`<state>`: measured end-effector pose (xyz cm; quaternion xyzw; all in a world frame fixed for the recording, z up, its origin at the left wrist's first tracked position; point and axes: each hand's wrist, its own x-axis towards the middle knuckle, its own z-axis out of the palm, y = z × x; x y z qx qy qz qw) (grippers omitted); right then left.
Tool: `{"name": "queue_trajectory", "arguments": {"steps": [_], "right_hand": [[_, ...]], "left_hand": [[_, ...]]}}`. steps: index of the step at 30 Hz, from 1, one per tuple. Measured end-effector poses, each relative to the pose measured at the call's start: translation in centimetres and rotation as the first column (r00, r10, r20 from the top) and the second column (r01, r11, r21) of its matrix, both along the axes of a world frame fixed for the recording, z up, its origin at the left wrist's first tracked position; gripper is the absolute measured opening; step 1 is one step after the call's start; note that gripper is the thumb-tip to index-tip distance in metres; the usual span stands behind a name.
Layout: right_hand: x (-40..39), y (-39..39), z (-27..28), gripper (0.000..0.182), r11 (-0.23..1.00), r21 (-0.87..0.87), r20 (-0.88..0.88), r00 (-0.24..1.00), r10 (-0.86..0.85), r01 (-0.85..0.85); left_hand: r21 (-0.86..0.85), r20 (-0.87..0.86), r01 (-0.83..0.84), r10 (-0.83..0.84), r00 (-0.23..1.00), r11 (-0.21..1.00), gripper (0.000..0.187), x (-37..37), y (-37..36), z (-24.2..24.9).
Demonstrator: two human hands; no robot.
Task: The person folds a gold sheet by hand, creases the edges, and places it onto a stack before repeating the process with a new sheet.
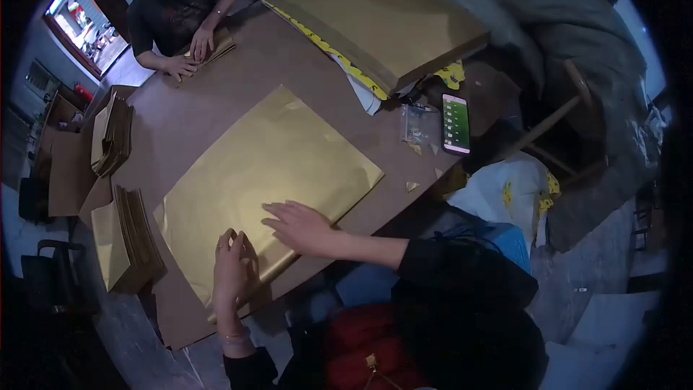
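A large sheet of gold paper (281, 141) lies flat across the near part of the brown-covered table (245, 58). Its near edge bends up along the side closest to me. My right hand (299, 230) rests flat on the gold surface close to that edge, fingers stretched out and holding nothing. At the sheet's near left corner, my left hand (229, 267) has its fingers bent and drawn together at the edge of the paper; part of its grip is hidden.
Across the table a person's hands (191, 58) press on folded gold-brown paper (216, 49). Stacks of folded paper (130, 242) stand at the left edge. A big stack of brown sheets (375, 14) lies at the back right, near a lit phone (455, 124) and a small clear bag (415, 124).
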<state>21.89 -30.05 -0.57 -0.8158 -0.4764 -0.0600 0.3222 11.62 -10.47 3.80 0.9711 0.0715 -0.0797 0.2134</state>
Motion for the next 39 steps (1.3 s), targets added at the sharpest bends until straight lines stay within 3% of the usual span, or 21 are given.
{"name": "queue_trajectory", "arguments": {"steps": [1,3,4,6,8,13,17,19,20,22,24,28,31,33,39], "right_hand": [[-1.2,1.9,-0.1,0.04,0.997,-0.069,-0.04,0.999,0.026,-0.029],[-3.3,3.5,-0.8,0.044,0.99,-0.129,-0.09,0.995,0.046,-0.057],[-4.0,3.8,-1.5,0.049,0.987,-0.151,-0.005,0.998,0.064,-0.064],[-4.4,3.5,-2.0,0.058,0.977,-0.194,0.088,0.991,0.104,-0.086],[-4.2,2.2,-1.8,0.058,0.979,-0.181,0.081,0.99,0.112,-0.096],[-3.0,-0.8,-1.9,0.055,0.981,-0.187,0.083,0.994,0.074,-0.057],[-1.0,-4.5,-1.8,0.052,0.969,-0.219,0.133,0.987,-0.085,0.113],[0.7,-7.0,-1.6,0.051,0.945,-0.267,0.076,0.982,-0.172,0.187],[1.4,-8.5,-2.1,0.05,0.917,-0.26,0.188,0.947,-0.26,0.303],[3.9,-13.0,-1.8,0.048,0.838,-0.314,0.231,0.892,-0.389,0.447],[5.2,-16.6,1.1,0.038,0.854,-0.05,0.053,0.856,-0.515,0.517],[9.6,-26.7,1.1,0.022,0.532,0.138,0.068,0.528,-0.847,0.836],[11.1,-31.3,0.3,0.022,0.448,0.083,0.068,0.443,-0.894,0.89],[11.6,-32.3,-0.9,0.025,0.444,0.083,0.243,0.414,-0.877,0.892],[10.1,-32.0,-1.2,0.026,0.419,0.096,0.146,0.404,-0.903,0.903]], "left_hand": [[0.073,0.03,0.018,-0.02,0.999,0.997,0.064,-0.2,-0.1,-0.3],[0.028,0.049,0.03,-0.031,0.998,0.999,0.066,-0.5,0.2,-0.7],[-0.021,0.075,0.04,-0.038,0.996,0.999,0.067,-0.6,0.4,-0.8],[0.035,0.023,0.072,-0.073,0.997,0.997,0.077,-0.6,0.7,-0.5],[-0.056,-0.049,0.088,-0.091,0.995,0.995,0.093,-0.4,0.6,0.4],[0.002,-0.128,0.116,-0.114,0.985,0.993,0.111,-0.4,0.2,1.4],[0.057,-0.161,0.109,-0.098,0.982,0.992,0.117,-0.6,0.2,1.0],[0.07,-0.162,0.106,-0.093,0.982,0.992,0.118,-0.7,0.3,0.7],[0.082,-0.162,0.101,-0.086,0.983,0.992,0.12,-0.7,0.3,0.7],[0.077,-0.175,0.092,-0.077,0.982,0.993,0.12,-0.5,0.0,1.1],[0.073,-0.175,0.091,-0.077,0.982,0.993,0.12,-0.5,-0.1,1.1],[0.08,-0.201,0.074,-0.057,0.978,0.994,0.121,-0.3,-0.5,1.6],[0.075,-0.178,0.085,-0.07,0.982,0.994,0.12,-0.4,0.0,1.1],[0.093,-0.166,0.105,-0.088,0.982,0.99,0.122,-0.6,0.3,0.7],[0.077,-0.174,0.099,-0.084,0.981,0.992,0.122,-0.6,0.3,0.7]]}}
